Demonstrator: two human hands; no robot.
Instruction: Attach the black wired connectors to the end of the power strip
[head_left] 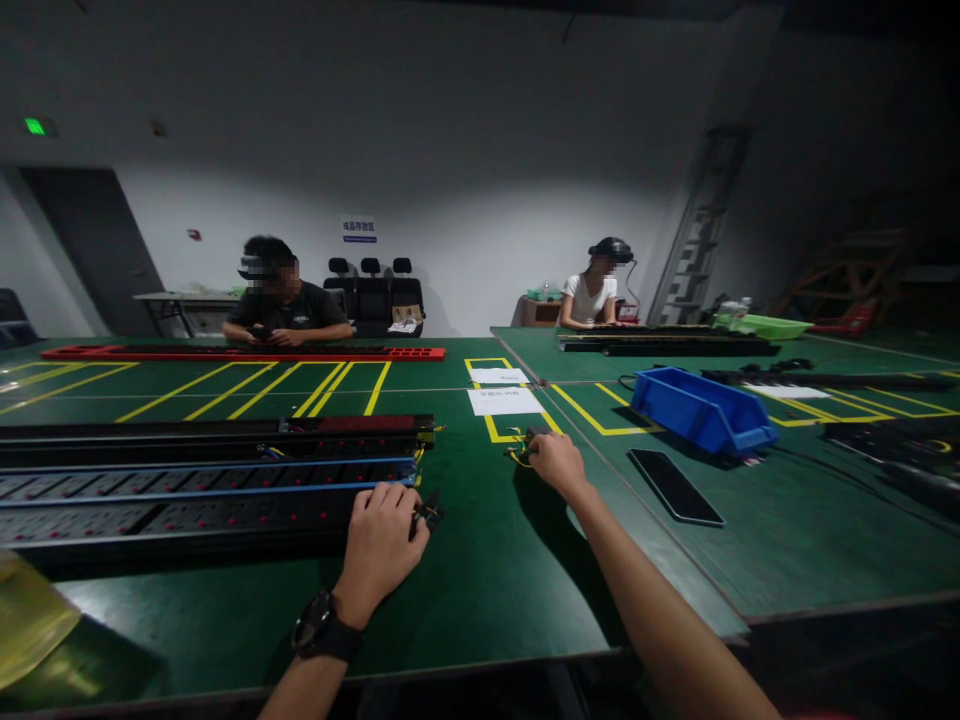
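Observation:
My left hand [386,550], below a wrist with a black watch [321,628], is closed around a small black part [429,512] at the right end of the nearest power strip [247,515]. Whether that part is joined to the strip is hidden by my fingers. Farther right, my right hand [556,460] pinches a small dark part with yellow and green wires [519,455] just over the green tabletop. Behind the near strip lie a blue-edged strip [202,482] and a black strip with wire ends [225,438].
A phone [676,486] and a blue bin [701,408] stand right of my right hand. White papers [504,401] lie ahead. A yellow container [30,615] is at the near left. Two co-workers [289,300] sit across the table, behind a long red strip [247,352] and dark strips [667,341].

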